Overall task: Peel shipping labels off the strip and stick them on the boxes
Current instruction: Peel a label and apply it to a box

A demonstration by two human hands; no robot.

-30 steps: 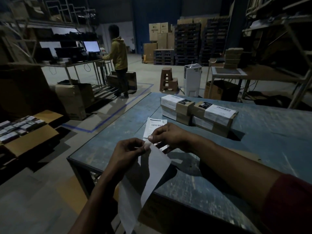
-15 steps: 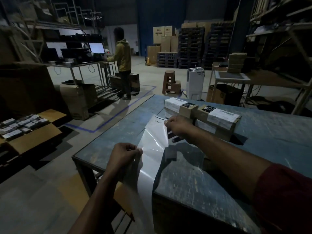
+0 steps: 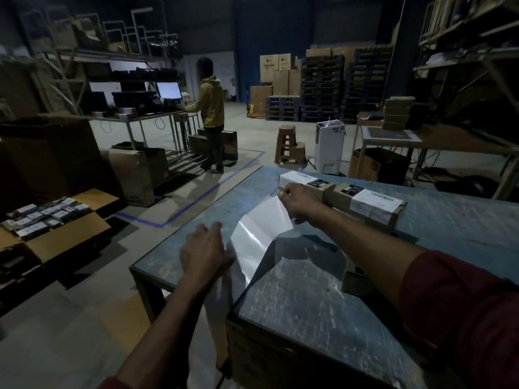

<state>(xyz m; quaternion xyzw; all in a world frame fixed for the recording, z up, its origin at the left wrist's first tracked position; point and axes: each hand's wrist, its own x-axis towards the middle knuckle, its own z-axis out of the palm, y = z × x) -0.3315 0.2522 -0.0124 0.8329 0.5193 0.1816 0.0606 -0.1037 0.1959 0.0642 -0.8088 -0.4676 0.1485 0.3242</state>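
Boxes (image 3: pixel 337 196) both showing labels already; my right hand (image 3: pixel 299 202) is pinching the strip (image 3: pixel 261 234), left hand (image 3: pixel 203 252) is lying loosely open beside it.

— What was seen of the room?
— A dim warehouse with a grey concrete floor (image 3: pixel 252 141) marked by blue tape (image 3: pixel 213 189). Stacked cartons (image 3: pixel 276 77) and dark pallets (image 3: pixel 323 88) were set against the far wall.
— And the furniture?
— A lit monitor (image 3: pixel 168 90) was mounted on a metal workbench (image 3: pixel 140 116); a brown stool (image 3: pixel 287 144) was placed mid-floor.
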